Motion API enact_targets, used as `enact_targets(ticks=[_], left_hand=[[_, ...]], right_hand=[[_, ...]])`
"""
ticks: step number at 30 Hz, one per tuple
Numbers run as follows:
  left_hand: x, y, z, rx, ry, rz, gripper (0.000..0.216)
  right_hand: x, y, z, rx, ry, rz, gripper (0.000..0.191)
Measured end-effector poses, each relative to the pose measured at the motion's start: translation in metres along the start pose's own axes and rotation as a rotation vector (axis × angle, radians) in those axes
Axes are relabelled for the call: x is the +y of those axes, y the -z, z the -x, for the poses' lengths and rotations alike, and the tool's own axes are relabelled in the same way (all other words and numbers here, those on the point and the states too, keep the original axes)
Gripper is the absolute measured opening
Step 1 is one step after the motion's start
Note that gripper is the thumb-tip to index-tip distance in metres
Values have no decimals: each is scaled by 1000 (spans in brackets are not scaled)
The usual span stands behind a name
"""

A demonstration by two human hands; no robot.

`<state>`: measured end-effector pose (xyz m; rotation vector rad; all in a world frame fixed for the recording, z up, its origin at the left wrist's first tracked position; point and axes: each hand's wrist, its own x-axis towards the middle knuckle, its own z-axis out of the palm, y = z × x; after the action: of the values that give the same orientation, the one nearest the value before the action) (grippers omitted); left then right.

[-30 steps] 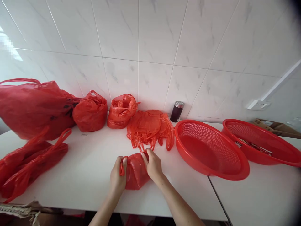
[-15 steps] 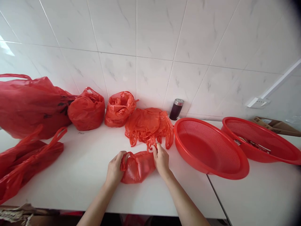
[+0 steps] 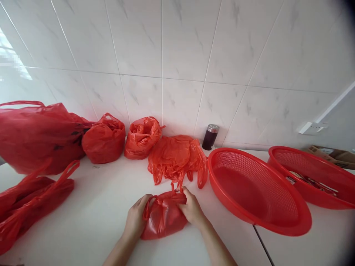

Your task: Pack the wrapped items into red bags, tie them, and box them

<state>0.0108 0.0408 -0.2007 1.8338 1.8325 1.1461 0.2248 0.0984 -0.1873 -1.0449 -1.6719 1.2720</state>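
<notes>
A small filled red plastic bag (image 3: pixel 165 218) lies on the white table between my hands. My left hand (image 3: pixel 137 216) is closed on the bag's left side, around its bunched handle. My right hand (image 3: pixel 191 207) grips the upper right side, thumb and fingers on the plastic. What is inside the bag is hidden by the red film. Just beyond it, a flat heap of red plastic bags (image 3: pixel 179 153) spreads over the table, and its loose handles reach down to the held bag's top edge.
Two red plastic baskets (image 3: pixel 257 188) stand on the right, the farther one holding small items. Against the tiled wall are a dark thermos (image 3: pixel 210 137) and several stuffed red bags (image 3: pixel 104 142). Another red bag (image 3: pixel 36 201) lies at left. A cardboard box (image 3: pixel 332 155) sits at far right.
The view has tilted upward, so everything sits lower in the picture. My right hand has shifted its grip further onto the side of the bag, which looks rounder now.
</notes>
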Motion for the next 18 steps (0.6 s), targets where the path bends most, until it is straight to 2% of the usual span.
enact_targets(ticks=[3, 10, 15, 18], left_hand=[[-2, 1, -1, -24, -21, 17, 21], [-8, 1, -5, -31, -94, 4, 35], [-9, -1, -7, -52, -72, -56, 54], [-9, 0, -9, -46, -17, -95, 52]], right_hand=[[7, 4, -4, 90, 41, 75, 25], [18, 12, -8, 220, 80, 231, 35], [26, 15, -7, 243, 78, 358, 48], [27, 15, -7, 236, 96, 420, 49]])
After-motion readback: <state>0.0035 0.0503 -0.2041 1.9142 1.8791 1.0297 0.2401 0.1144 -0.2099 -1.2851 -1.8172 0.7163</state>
